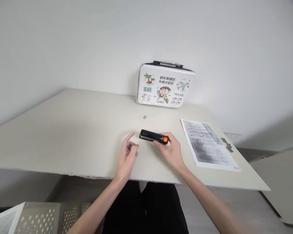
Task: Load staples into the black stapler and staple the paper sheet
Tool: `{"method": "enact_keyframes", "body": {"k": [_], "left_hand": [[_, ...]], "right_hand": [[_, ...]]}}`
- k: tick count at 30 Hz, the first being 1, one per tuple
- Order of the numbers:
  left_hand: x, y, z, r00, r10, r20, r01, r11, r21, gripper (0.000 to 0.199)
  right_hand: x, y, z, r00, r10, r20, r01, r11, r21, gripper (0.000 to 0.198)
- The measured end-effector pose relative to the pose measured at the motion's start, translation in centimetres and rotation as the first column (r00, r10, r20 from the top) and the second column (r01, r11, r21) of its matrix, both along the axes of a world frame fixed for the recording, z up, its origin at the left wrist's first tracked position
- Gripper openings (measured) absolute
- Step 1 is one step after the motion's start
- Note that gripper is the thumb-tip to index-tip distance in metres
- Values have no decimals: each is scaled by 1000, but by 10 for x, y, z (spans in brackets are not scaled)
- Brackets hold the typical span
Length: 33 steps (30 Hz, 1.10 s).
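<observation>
My right hand (173, 150) grips the orange-tipped end of a black stapler (151, 135), thumb on the near side and fingers on the far side. The stapler lies roughly level, its other end pointing left. Just left of that end is my left hand (127, 156), apart from it, with the index finger stretched out and the other fingers partly curled. Nothing shows in the left hand. Beyond the stapler, a small grey staple strip (145, 117) rests on the white table (63, 136).
A white cartoon-printed case (165, 89) with a dark handle stands against the wall. Printed paper (207, 146) lies on the right, with several grey staple strips (227, 145) beside it near the table's right edge. Below the table at left is a perforated basket (39, 217).
</observation>
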State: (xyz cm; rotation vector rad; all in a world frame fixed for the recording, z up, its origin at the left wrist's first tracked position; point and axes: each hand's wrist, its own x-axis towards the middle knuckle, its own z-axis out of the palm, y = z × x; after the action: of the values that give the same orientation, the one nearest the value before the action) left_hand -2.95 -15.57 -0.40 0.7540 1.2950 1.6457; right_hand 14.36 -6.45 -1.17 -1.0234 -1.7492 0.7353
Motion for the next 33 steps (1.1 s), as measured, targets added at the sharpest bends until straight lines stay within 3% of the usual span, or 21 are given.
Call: {"method": "enact_keyframes", "body": {"k": [3, 6, 12, 16, 19, 21, 24, 26, 28, 33], "left_hand": [[-10, -3, 0, 946, 116, 303, -131, 991, 32, 44], [-15, -4, 0, 876, 134, 464, -161, 987, 20, 41], [-19, -4, 0, 812, 92, 577, -131, 991, 26, 39], [-22, -2, -1, 787, 80, 612, -122, 992, 27, 29], [-24, 0, -2, 777, 87, 623, -130, 991, 23, 21], [-25, 1, -2, 792, 87, 605, -125, 992, 21, 18], [-20, 3, -1, 823, 47, 566, -65, 998, 12, 19], [-11, 4, 2, 835, -26, 550, 26, 1000, 7, 22], [4, 6, 7, 837, -122, 534, 132, 991, 19, 24], [55, 15, 21, 804, -345, 485, 362, 930, 62, 30]], "right_hand": [[-39, 31, -9, 999, 34, -3, -34, 999, -33, 29], [-80, 61, -16, 999, 31, 31, -30, 999, -20, 30], [-145, 105, -16, 962, -2, 273, -24, 996, 90, 29], [-159, 121, -7, 944, 4, 329, -34, 996, 86, 29], [-143, 107, 3, 947, 17, 322, -60, 991, 122, 35], [-119, 83, 11, 956, 102, 276, -156, 971, 183, 36], [-73, 35, 20, 877, 373, 303, -443, 872, 209, 37], [-43, 7, 24, 807, 440, 393, -539, 821, 188, 49], [-18, -14, 26, 778, 436, 453, -558, 811, 178, 49], [34, -31, 36, 854, 272, 443, -406, 882, 241, 25]]}}
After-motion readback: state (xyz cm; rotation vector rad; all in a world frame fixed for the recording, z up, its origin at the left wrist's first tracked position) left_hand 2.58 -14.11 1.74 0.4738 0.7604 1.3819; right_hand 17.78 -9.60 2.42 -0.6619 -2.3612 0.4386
